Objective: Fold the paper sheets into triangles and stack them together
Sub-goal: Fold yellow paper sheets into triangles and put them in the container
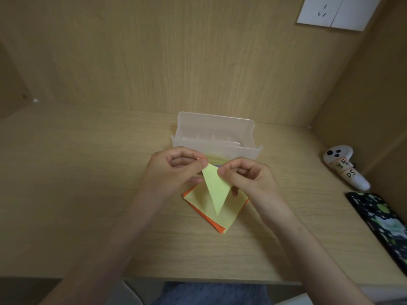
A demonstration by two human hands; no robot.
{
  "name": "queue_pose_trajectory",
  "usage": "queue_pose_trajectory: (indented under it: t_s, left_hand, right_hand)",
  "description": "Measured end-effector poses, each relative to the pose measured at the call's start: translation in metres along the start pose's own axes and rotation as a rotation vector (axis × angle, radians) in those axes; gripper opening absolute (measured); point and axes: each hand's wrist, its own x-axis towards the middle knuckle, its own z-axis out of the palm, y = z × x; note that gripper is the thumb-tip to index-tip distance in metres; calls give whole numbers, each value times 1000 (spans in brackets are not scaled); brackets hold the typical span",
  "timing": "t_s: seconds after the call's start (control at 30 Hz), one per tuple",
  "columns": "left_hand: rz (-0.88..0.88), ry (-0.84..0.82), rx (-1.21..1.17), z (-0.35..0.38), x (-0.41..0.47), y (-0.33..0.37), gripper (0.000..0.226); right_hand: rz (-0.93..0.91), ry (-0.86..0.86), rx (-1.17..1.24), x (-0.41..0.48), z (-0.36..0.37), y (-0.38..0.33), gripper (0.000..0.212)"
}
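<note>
Left hand (pixel 176 170): your fingers are curled, and thumb and forefinger pinch the top left corner of the yellow triangle (pixel 214 188).
Right hand (pixel 244 177): also curled, pinching the triangle's top right corner.
Triangle: one, held between both hands with its point down, just above the paper stack (pixel 198 199).
Paper stack: one, on the desk (pixel 88 194), yellow on top, orange beneath; the number of sheets cannot be told.
Box (pixel 215 137): one, clear plastic, just behind your hands.
Right side: one controller (pixel 345 168), one phone (pixel 383 223).

White controller (pixel 343 170): handwritten tape label (pixel 350 173) reads "DS"; upper label (pixel 341 165) illegible.
</note>
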Motion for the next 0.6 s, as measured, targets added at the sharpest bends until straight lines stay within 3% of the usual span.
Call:
queue_pose_trajectory:
  t_s: [0.17, 0.27, 0.37, 0.6]
  left_hand:
    - [30, -89, 138, -5, 1, 2, 8]
    - [54, -36, 95, -3, -1, 1, 6]
    - [83, 39, 46, -1, -4, 0, 7]
    - [63, 104, -39, 2, -9, 0, 8]
  right_hand:
    - [-17, -68, -55, 0, -3, -3, 12]
    - [55, -60, 30, -1, -2, -4, 6]
    - [130, -68, 131, -2, -2, -1, 27]
    - [170, 18, 209, 0, 0, -3, 26]
